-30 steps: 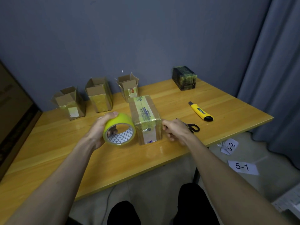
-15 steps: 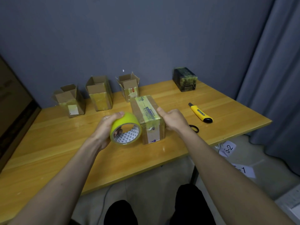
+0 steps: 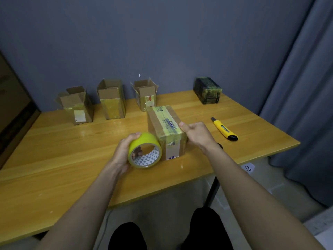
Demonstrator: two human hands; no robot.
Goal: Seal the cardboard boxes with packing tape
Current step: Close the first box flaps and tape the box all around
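- Boxes first, but the biggest thing is my wooden desk [image 3: 54,159], and everything sits on it.
- Next is the closed brown box [image 3: 166,131] in the middle of the desk. Yellowish tape runs along its top and down the end that faces me.
- Three open boxes stand in a row at the back by the wall: the left box [image 3: 76,105], the middle box [image 3: 111,99], and the right box [image 3: 146,94], which is just behind the closed box.
- A dark wrapped box [image 3: 207,90] sits at the back right, well apart from the others.
- My left hand [image 3: 124,152] has its fingers curled around the tape roll, with the thumb on top.
- My right hand [image 3: 196,134] grips the right side of the closed box, thumb on the top edge.
- My yellow tape roll [image 3: 145,150] stands on its edge, touching the left side of the closed box.
- A yellow knife [image 3: 224,129] with a black end lies to the right of my right hand.
- A small white paper [image 3: 249,167] lies on the floor by the desk edge.
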